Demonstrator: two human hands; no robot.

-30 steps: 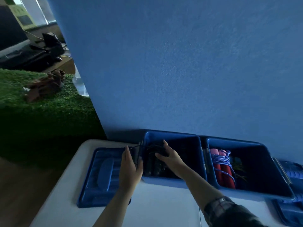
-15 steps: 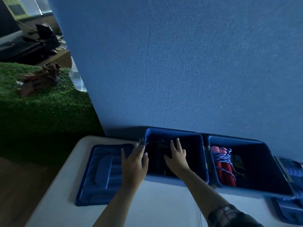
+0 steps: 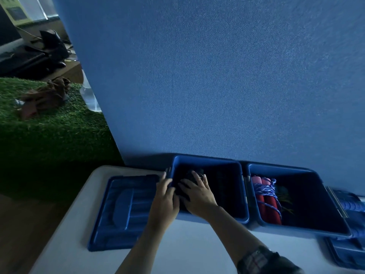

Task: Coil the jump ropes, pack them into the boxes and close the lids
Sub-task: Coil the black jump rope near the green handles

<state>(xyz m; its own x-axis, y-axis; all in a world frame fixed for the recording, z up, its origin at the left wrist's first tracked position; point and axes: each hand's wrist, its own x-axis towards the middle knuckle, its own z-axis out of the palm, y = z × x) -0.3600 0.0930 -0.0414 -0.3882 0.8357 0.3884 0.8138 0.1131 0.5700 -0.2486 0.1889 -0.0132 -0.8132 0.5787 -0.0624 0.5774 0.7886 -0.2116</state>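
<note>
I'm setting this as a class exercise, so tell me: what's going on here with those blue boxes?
A person is packing jump ropes into two open blue boxes on a white table. Both hands reach into the left box: the right hand presses a dark bundle down, and the left hand rests at the box's left rim. Its lid hangs open to the left. The right box already holds a red-handled rope.

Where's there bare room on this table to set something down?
The white table is bare along its near edge, between the open lid on the left and the forearms, and below both boxes. Crowded: the left box, with both hands inside, and the right box, holding the red-handled rope.
</note>
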